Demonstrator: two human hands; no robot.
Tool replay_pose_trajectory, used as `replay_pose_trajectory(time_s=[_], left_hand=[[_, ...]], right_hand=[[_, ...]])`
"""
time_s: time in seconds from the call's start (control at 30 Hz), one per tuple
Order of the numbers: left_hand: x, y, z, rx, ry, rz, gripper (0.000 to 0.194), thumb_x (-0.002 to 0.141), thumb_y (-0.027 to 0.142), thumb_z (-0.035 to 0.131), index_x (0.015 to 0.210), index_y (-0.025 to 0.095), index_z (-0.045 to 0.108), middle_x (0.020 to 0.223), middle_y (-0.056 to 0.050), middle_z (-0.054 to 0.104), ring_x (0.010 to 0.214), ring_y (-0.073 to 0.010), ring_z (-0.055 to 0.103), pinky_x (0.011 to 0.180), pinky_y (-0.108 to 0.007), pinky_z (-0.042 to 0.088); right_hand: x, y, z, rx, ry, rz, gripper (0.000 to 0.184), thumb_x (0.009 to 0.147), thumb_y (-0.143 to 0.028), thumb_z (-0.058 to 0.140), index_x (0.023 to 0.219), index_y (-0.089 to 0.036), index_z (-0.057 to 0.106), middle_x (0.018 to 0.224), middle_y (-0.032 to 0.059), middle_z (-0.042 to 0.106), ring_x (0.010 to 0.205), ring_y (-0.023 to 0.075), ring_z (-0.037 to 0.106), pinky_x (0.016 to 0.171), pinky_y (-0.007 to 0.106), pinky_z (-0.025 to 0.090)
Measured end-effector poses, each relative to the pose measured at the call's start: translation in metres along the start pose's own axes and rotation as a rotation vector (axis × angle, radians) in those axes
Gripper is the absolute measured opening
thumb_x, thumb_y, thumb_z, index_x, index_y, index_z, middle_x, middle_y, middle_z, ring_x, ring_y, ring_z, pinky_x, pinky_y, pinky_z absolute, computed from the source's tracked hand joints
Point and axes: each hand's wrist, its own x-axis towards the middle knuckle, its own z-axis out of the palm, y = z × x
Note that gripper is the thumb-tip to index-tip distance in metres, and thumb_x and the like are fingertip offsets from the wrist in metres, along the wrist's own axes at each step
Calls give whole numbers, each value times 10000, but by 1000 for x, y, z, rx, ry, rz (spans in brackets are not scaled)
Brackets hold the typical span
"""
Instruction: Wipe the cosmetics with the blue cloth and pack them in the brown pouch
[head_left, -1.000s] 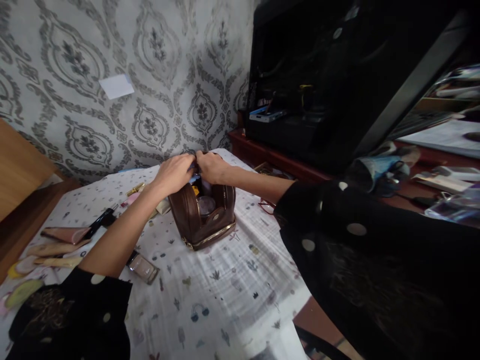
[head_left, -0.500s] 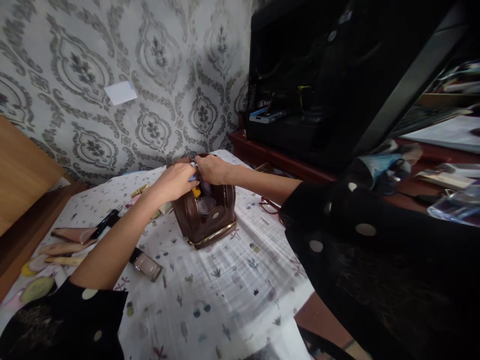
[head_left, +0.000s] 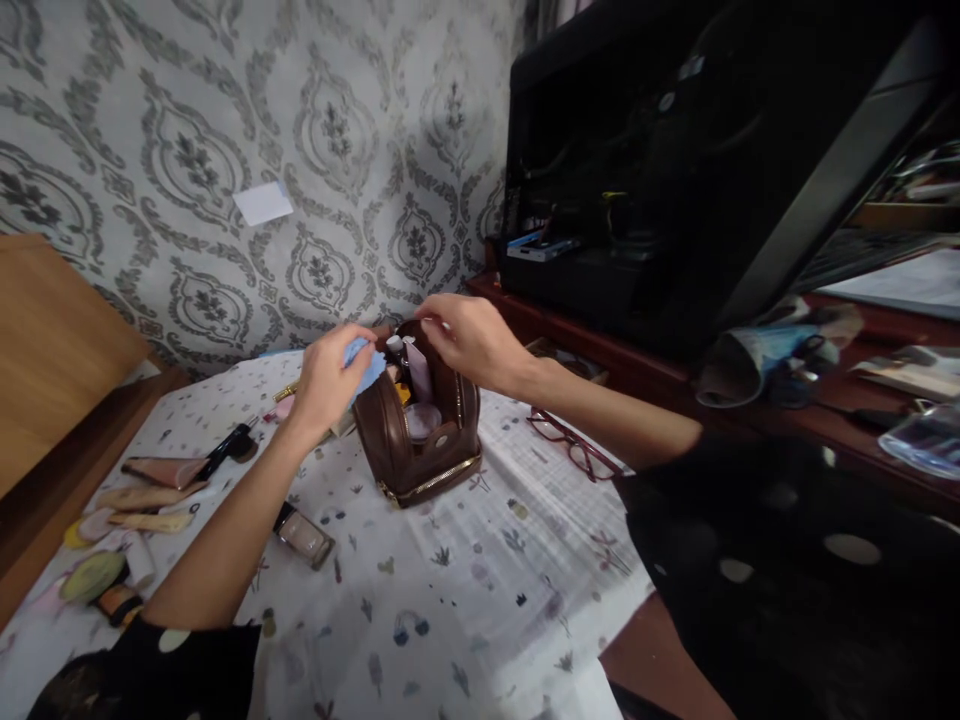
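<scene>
A brown cosmetic bag [head_left: 394, 470] with gold zips stands open on the patterned cloth. Inside it are a round clear container [head_left: 422, 422], a pale lilac tube [head_left: 418, 372] and something yellow, partly hidden. At the bag's left rim, my left hand [head_left: 330, 380] is closed around a crumpled light-blue cloth [head_left: 366, 362]. Above the right back edge of the bag is my right hand [head_left: 472, 338], its fingers bent but apart, with nothing visible in them. Left of the bag lies a foundation bottle [head_left: 304, 537] with a black cap.
Several cosmetics and brushes [head_left: 150, 497] lie along the table's left side, beside a wooden panel [head_left: 67, 350]. Red-framed glasses [head_left: 574, 443] rest right of the bag. A large black television [head_left: 645, 150] stands behind on the right, and patterned wallpaper covers the wall.
My hands, close together in the bag before, have parted. The left has drawn the blue cloth up and leftward; the right has risen to the right. More of the bag's contents shows.
</scene>
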Motion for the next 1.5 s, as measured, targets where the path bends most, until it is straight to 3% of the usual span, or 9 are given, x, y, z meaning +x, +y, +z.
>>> replay_pose_trajectory(time_s=[0.17,0.33,0.47,0.63,0.77,0.93,1.07,1.23,1.5], left_hand=[[-43,-10,-5,-63,30,-71,208,906,313,509,970,206,676,1028,-53,732,995,-227,661,886,-323,490],[-93,-33,-7,2,-65,-113,235,927,345,470,967,217,663,1034,-63,720,995,-239,649,893,-352,488],[-131,-59,-10,128,-158,-194,311,941,383,413,989,209,666,1051,-74,698,1000,-259,634,885,-377,490],[-165,-87,-10,255,-155,-266,389,928,444,394,1012,182,669,1038,-114,700,1039,-315,608,944,-459,472],[-175,-102,-5,90,-66,-424,394,899,492,422,989,195,665,1034,-88,725,989,-274,654,912,-395,501],[-177,-104,-6,-25,-13,-537,409,858,524,463,967,190,673,965,-66,740,907,-252,664,858,-351,506],[-179,-102,-10,-69,27,-570,395,848,508,475,954,186,678,956,-64,732,902,-245,650,853,-341,491],[-179,-106,-11,-125,81,-631,383,814,523,529,907,188,690,864,-44,707,831,-229,620,806,-324,471],[-179,-122,-13,-368,309,-841,409,696,539,650,842,158,691,739,-7,621,622,-130,485,551,-232,367]], right_hand=[[-57,0,-12,260,101,10,249,975,-261,455,897,-162,670,805,43,716,700,158,629,646,260,439],[-124,-19,5,403,-135,-173,287,1026,-282,386,926,-193,639,750,27,680,618,132,590,605,252,438],[-152,-47,36,358,-350,-403,334,1036,-213,332,910,-165,637,704,37,641,622,146,554,601,274,409],[-142,-90,84,359,-584,-332,208,986,-279,526,1116,-140,612,1039,96,677,907,191,627,742,284,485],[-119,-126,129,307,-558,-145,399,943,-402,593,1192,-91,588,1147,167,640,1047,286,595,879,408,521],[-107,-152,166,249,-535,-120,587,856,-523,684,1196,-57,582,1196,208,611,1115,334,545,953,479,491],[-113,-152,175,257,-449,-144,492,874,-451,684,1193,-96,565,1157,171,630,1091,316,535,933,480,480],[-117,-148,177,251,-455,-134,413,919,-392,616,1201,-93,572,1160,168,643,1106,313,531,956,468,457],[-114,-137,181,491,-435,-67,452,920,-227,555,1346,-85,503,1198,160,641,1112,269,549,1012,417,432]])
